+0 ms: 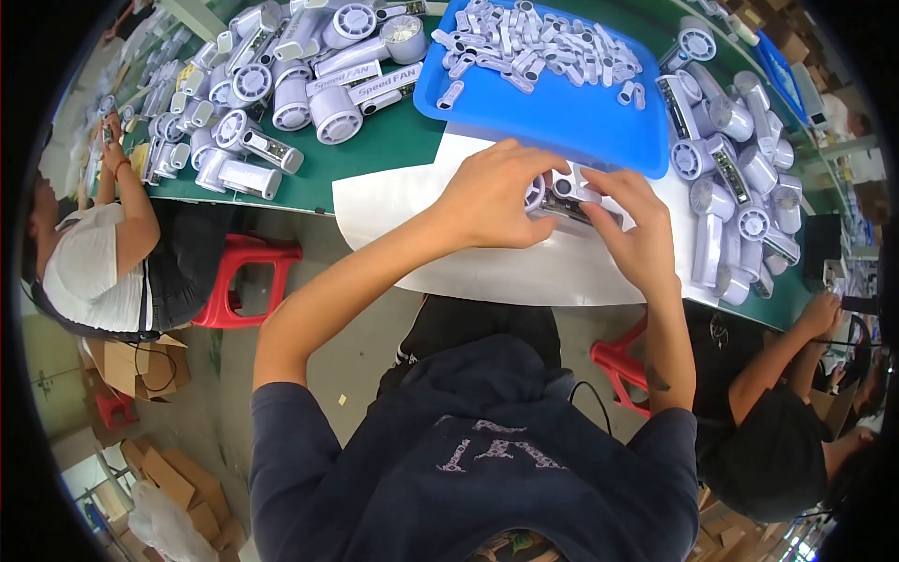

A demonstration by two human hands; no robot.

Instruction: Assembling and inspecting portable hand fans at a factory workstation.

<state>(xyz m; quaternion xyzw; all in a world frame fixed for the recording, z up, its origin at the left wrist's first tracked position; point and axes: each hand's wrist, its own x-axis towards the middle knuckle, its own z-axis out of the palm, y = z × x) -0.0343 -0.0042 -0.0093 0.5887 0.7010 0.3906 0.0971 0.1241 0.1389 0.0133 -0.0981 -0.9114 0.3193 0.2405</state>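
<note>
Grip: fan unit (565, 208) held btwn L hand (506, 199) & R hand (632, 220), prob. for steadiness
Blue tray (552, 131): small parts (538, 47) corralled, set back from tabletop (393, 145) near edge, prob. freeing workspace

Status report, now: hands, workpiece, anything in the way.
Left hand holding, right hand touching white plastic handheld fan, circuitry exposed. Fan partly hidden. Blue rectangular plastic tray just beyond, not blocking.

White plastic fan (562, 208), two o'clock: part-hidden by left hand (492, 197), right hand (639, 225). Blue rectangular plastic tray (571, 117), one o'clock: far-left corner cut off. Red plastic stool (615, 362), four o'clock: part-hidden.
</note>
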